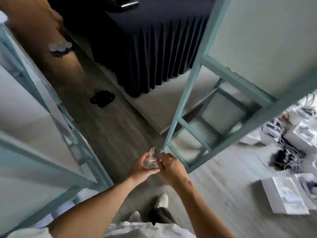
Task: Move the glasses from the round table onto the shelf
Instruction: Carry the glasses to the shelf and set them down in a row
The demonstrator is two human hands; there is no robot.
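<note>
A clear drinking glass (153, 158) is held low in front of me, above the floor, in the aisle between two shelf units. My left hand (140, 167) cups it from below and the left. My right hand (169, 166) pinches its right side with the fingertips. A teal-framed shelf (228, 73) with white boards rises on the right, close to the glass. A second teal shelf (42, 117) stands on the left. The round table is not in view. The picture is blurred by motion.
A table draped in a dark pleated cloth (154, 48) stands ahead. A black object (102, 98) and a pale crumpled object (60, 47) lie on the wooden floor. White boxes (288, 194) and tangled cables (284, 157) litter the floor at right. My shoes (161, 200) show below.
</note>
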